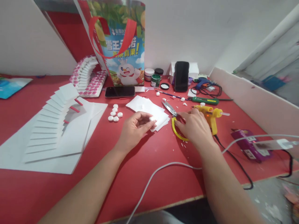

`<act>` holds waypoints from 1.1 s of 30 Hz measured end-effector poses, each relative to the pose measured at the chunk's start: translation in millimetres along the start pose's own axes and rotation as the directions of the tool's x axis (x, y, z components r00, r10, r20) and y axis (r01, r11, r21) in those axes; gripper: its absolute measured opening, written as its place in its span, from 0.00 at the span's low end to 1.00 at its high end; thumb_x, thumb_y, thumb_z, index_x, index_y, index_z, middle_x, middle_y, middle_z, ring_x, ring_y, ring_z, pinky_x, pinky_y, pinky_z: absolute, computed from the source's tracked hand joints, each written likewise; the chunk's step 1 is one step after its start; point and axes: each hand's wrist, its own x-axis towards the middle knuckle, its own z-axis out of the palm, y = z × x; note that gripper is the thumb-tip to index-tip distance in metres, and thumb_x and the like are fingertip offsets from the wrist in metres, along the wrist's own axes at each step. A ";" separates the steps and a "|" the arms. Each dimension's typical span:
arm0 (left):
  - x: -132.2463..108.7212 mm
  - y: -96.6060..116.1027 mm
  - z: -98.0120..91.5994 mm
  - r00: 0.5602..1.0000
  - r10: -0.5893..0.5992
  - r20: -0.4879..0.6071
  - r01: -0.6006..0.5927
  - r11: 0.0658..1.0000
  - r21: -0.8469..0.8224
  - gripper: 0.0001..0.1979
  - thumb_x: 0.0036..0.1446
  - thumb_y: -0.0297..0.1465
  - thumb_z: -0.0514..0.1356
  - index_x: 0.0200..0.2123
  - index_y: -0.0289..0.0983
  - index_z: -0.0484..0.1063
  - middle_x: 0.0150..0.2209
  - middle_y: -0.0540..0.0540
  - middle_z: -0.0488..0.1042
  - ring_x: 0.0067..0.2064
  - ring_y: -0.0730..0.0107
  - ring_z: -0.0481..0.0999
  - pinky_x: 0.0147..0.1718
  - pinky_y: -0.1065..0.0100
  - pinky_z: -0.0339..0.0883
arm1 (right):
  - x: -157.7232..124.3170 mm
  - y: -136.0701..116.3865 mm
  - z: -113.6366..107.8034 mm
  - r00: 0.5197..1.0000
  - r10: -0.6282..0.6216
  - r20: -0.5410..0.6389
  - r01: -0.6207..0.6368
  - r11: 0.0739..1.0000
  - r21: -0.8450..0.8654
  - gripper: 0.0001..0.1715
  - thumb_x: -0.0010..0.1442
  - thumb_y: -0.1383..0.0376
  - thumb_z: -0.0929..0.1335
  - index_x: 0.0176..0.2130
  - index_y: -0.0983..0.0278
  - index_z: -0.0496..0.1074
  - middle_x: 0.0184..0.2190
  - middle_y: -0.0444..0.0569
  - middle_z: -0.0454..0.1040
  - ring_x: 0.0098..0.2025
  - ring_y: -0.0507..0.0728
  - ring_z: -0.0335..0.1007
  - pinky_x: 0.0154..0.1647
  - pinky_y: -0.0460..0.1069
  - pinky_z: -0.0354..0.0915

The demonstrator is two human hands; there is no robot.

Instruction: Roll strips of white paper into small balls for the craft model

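Observation:
My left hand (137, 128) is closed, pinching a small white block (153, 118) between thumb and fingertips. It is held just above a loose stack of white sheets (147, 105). My right hand (196, 126) curls over the handles of a pair of scissors (170, 108), whose blades point away to the left and lie near the sheets. A yellow handle loop shows below its thumb; the fingers partly hide the grip. Several small round white pieces (115, 114) lie left of the sheets. To the right of my right hand rests a yellow glue gun (211, 116).
Fanned white strips (46, 121) on white boards fill the left. Behind stand a printed bag (126, 46), paint jars (155, 80) and a dark upright phone (181, 76); another phone (120, 91) lies flat. A white cable (161, 168) crosses the front, and a purple box (249, 146) sits right.

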 end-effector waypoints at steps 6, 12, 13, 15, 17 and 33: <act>-2.8 -4.5 0.5 0.992 0.121 -0.023 -0.111 0.960 0.257 0.12 0.54 0.37 0.70 0.38 0.37 0.76 0.36 0.48 0.79 0.36 0.68 0.78 0.37 0.66 0.73 | -6.2 -21.5 6.2 0.992 -0.126 -0.022 0.090 0.568 0.818 0.16 0.59 0.56 0.71 0.42 0.64 0.80 0.33 0.50 0.79 0.30 0.55 0.73 0.34 0.50 0.68; -3.2 -1.9 2.0 0.989 0.145 0.030 -0.147 0.942 0.301 0.11 0.56 0.37 0.69 0.39 0.37 0.77 0.37 0.47 0.80 0.38 0.66 0.79 0.41 0.65 0.73 | -10.4 -38.8 5.5 0.955 -0.179 0.236 -0.200 0.199 0.959 0.24 0.46 0.51 0.79 0.33 0.66 0.76 0.25 0.47 0.78 0.24 0.51 0.72 0.20 0.44 0.64; -3.0 -1.5 2.2 0.991 0.129 0.034 -0.133 0.951 0.279 0.12 0.56 0.37 0.68 0.40 0.37 0.77 0.38 0.46 0.80 0.39 0.66 0.79 0.41 0.64 0.73 | -9.8 -38.3 5.9 0.952 -0.168 0.254 -0.222 0.191 0.956 0.24 0.46 0.51 0.79 0.33 0.66 0.76 0.24 0.46 0.77 0.24 0.51 0.71 0.18 0.43 0.63; -2.5 -1.1 2.4 0.995 0.095 0.037 -0.101 0.967 0.232 0.12 0.56 0.38 0.68 0.41 0.36 0.78 0.39 0.45 0.81 0.39 0.65 0.80 0.41 0.64 0.74 | -8.3 -36.4 7.6 0.942 -0.165 0.293 -0.263 0.181 0.948 0.23 0.47 0.53 0.79 0.35 0.67 0.77 0.24 0.46 0.77 0.24 0.51 0.71 0.17 0.43 0.62; -2.1 -1.7 2.2 0.997 0.080 0.022 -0.083 0.973 0.216 0.12 0.57 0.38 0.67 0.41 0.36 0.79 0.40 0.44 0.82 0.40 0.64 0.81 0.42 0.64 0.74 | -7.2 -35.4 10.2 0.939 -0.178 0.294 -0.267 0.162 0.950 0.20 0.48 0.56 0.78 0.36 0.67 0.78 0.24 0.47 0.78 0.25 0.51 0.72 0.20 0.43 0.65; -5.1 -7.8 9.3 0.992 0.096 -0.076 -0.079 0.975 0.207 0.10 0.55 0.35 0.68 0.39 0.35 0.83 0.36 0.44 0.80 0.34 0.65 0.80 0.38 0.63 0.76 | -6.4 -42.4 23.6 0.959 -0.172 0.226 -0.193 0.187 0.963 0.08 0.51 0.63 0.75 0.31 0.66 0.76 0.24 0.49 0.79 0.26 0.55 0.75 0.24 0.47 0.67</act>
